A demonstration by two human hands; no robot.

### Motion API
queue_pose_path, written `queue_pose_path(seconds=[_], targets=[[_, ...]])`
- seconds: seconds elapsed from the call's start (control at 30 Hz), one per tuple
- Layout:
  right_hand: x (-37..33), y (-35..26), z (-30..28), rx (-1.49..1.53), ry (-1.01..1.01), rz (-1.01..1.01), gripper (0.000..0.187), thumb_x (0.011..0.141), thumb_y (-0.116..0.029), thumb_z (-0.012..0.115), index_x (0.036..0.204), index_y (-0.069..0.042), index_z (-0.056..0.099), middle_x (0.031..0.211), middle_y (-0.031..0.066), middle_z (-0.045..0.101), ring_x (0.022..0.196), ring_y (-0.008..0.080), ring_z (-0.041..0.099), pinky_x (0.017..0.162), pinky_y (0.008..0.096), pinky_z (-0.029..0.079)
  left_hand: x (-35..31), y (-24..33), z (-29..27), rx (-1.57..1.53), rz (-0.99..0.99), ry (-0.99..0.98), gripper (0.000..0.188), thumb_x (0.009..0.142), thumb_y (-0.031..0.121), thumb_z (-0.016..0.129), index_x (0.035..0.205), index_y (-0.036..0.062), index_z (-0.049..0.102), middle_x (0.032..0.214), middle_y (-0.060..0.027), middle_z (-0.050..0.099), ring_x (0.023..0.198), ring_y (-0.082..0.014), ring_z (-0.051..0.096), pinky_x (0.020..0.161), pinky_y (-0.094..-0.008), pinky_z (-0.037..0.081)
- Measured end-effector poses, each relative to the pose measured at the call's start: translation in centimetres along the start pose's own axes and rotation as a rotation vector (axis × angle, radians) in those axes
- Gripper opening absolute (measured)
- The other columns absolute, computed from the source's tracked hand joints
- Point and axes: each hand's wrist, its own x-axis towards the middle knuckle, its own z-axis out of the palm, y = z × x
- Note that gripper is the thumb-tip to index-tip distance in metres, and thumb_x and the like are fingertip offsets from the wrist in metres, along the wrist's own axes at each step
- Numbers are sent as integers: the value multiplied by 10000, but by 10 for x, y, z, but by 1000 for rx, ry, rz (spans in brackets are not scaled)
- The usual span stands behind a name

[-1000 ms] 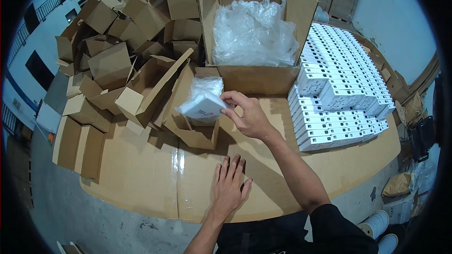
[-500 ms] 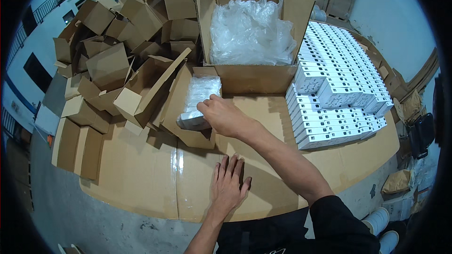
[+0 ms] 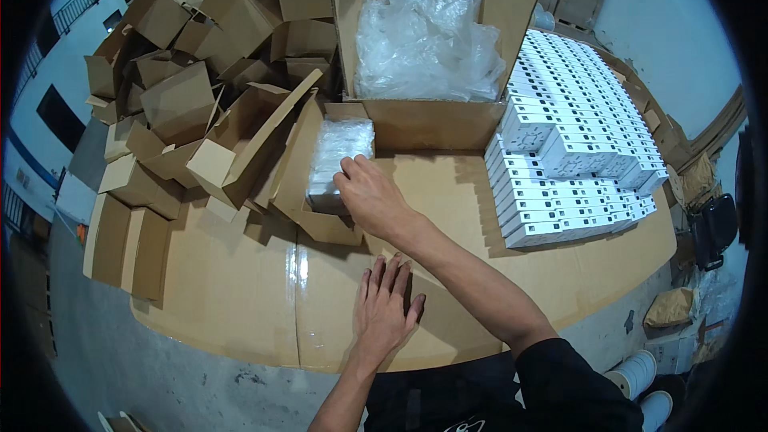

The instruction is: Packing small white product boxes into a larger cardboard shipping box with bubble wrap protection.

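My right hand (image 3: 372, 198) reaches over the near right corner of an open cardboard box (image 3: 324, 226). Its fingers are curled on the nearest plastic-wrapped packet (image 3: 326, 200), and the fingertips are partly hidden. Behind that packet, a row of clear-wrapped packets (image 3: 342, 148) fills the box. Palm down, my left hand (image 3: 386, 312) lies on the cardboard-covered table (image 3: 232, 296) with fingers spread, holding nothing.
Beyond the small box stands a large open carton (image 3: 436, 124) full of clear plastic bags (image 3: 428, 44). White boxes (image 3: 572, 144) are stacked in rows at the right. Opened cardboard boxes (image 3: 180, 104) pile up at the left.
The nearest packet was tilted toward me and now sits lower and straighter in the box, with my right hand still at it. My left hand stays on the table.
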Motion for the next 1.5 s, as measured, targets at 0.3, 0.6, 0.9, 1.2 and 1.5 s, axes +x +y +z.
queue_pose_path(seconds=[0.3,0.6,0.9,1.2,1.5], targets=[[-13,-2,-17,138,-57,89,291,886,-126,678,1137,18,644,1265,193,519,1188,347,511,1005,430,471,3,0,2,21,-2,-34,643,929,352,649,1443,9,470,1511,-189,432,1447,-415,315,1207,-552,222],[-91,35,-71,358,166,220,428,876,-78,693,1285,-46,568,1302,194,513,1231,389,512,1032,453,450,49,-5,25,58,84,53,675,942,368,598,1472,-14,426,1549,-201,389,1462,-418,293,1208,-554,211],[-155,67,-147,160,359,280,407,852,-56,695,1237,-17,567,1236,193,537,1144,380,546,978,444,475,124,-14,36,66,146,124,616,962,318,592,1477,28,421,1551,-180,392,1448,-408,314,1209,-523,220],[-215,133,-207,-96,508,438,383,838,-2,690,1209,-49,606,1177,170,588,1127,359,575,956,424,491,170,-29,45,32,142,78,535,991,273,570,1466,54,458,1558,-159,389,1465,-391,289,1213,-510,216],[-314,227,-286,-559,684,651,462,802,73,628,1247,-46,588,1268,187,575,1207,383,540,1029,451,455,173,-29,47,106,153,42,549,1032,346,496,1494,56,436,1581,-161,368,1482,-379,272,1224,-492,188]])
